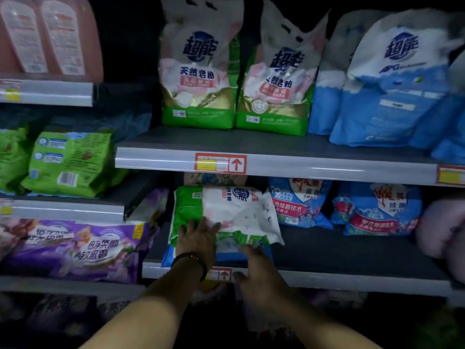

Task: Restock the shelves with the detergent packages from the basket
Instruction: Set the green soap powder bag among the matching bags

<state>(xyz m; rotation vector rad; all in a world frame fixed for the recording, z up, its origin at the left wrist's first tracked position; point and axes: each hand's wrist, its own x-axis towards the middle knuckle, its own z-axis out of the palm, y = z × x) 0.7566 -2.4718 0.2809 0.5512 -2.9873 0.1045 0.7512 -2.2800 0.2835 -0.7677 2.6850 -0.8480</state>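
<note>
Lower shelf [339, 248] bears detergent package [239, 207] under spread left hand [198, 238], right hand [259, 268] at edge, grip unclear.

Your left forearm [156, 303] and right forearm [302, 318] are bare, and there's a dark bracelet [190, 258] with a brownish bead ringing your left wrist.

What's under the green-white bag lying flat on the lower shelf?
A blue package, only its front edge and left corner showing. The green-white bag, left hand and right hand cover the rest.
</note>
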